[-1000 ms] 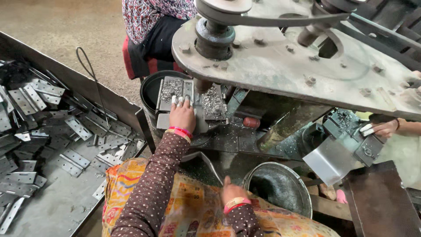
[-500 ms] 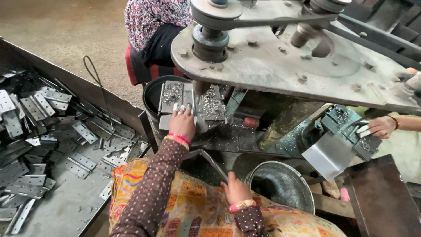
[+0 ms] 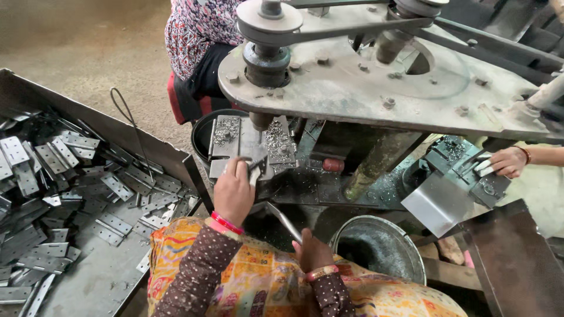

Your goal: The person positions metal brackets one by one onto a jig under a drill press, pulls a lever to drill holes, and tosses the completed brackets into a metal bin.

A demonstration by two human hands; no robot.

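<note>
My left hand (image 3: 234, 192) is at the near edge of the drill's grey jig plate (image 3: 235, 138), fingers pinched on a small metal hinge piece (image 3: 256, 167). The drill bit (image 3: 259, 134) hangs just beyond it, and curly metal shavings (image 3: 279, 141) lie on the plate. My right hand (image 3: 311, 251) rests low on my patterned lap, at the end of a thin metal rod (image 3: 283, 218). Whether it grips the rod is not visible.
A large metal tray (image 3: 106, 276) on my left holds several flat hinges (image 3: 114, 186). A steel bucket (image 3: 405, 246) stands at my right knee. The belt-driven machine head (image 3: 376, 88) overhangs the work. One person sits across (image 3: 197, 41); another person's hand (image 3: 509, 162) works at a fixture on the right.
My left hand has drawn back from lying flat on the jig plate toward me and now pinches a hinge piece. My right hand has stayed on my lap.
</note>
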